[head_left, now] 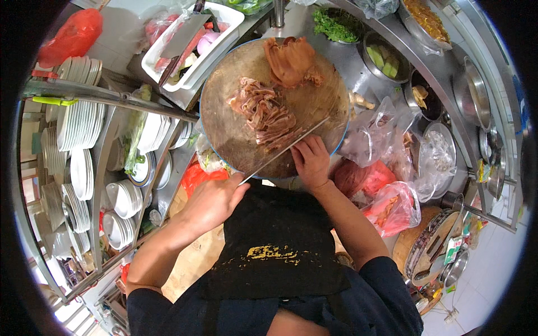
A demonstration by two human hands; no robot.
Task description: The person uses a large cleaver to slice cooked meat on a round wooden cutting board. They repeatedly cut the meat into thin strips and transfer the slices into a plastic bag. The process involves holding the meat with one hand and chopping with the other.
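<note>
My left hand (216, 196) is wrapped round the handle of a kitchen knife (283, 150). Its blade, seen almost edge-on, slants up to the right over a round wooden chopping board (328, 101). Close against the near side of the blade, my right hand (311, 160) has its fingers bent and pressed down; whatever lies under them is hidden. Beyond the blade is a heap of thin brownish-pink meat slices (263, 112). Farther back on the board rests a larger orange-brown piece of meat (290, 60).
Left of the board, a white tub (224, 19) has a cleaver (185, 36) across it. Stacked white plates (83, 120) fill shelves at the left. On the right are plastic bags of food (367, 134), a bowl of cut green vegetable (384, 59) and a metal rail (437, 73).
</note>
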